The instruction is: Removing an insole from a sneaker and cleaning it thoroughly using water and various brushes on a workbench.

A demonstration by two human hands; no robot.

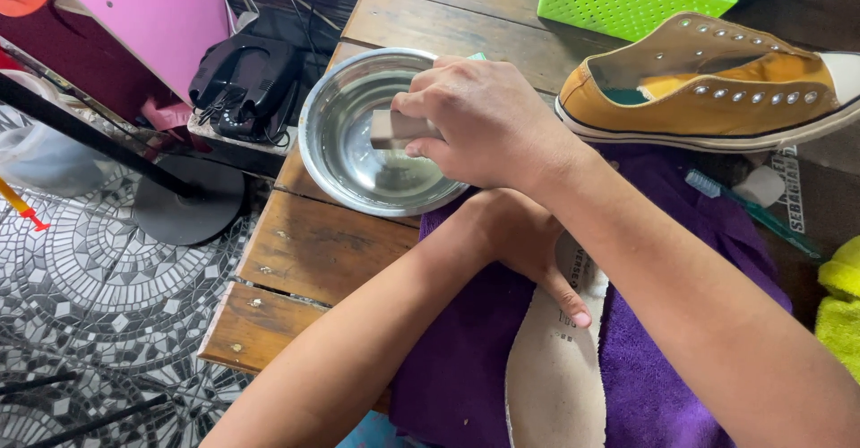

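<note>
We have our right hand closed around a small pale block, held over the water in the steel bowl. Our left hand lies under the right forearm, pressing flat on a pale insole with the thumb out; it grips nothing. The insole lies lengthwise on a purple towel, which runs off the near edge of the bench.

The bowl sits close to the bench's left edge, with a strip of bare planks between it and the near corner. Beyond that edge the drop goes to a patterned tile floor, where a round black stand base and a black bag sit.

To the right, a mustard-yellow sneaker lies just beyond the towel, a green basket behind it. A teal toothbrush lies at the towel's right edge, a yellow-green cloth near it. Open wood remains behind the bowl.
</note>
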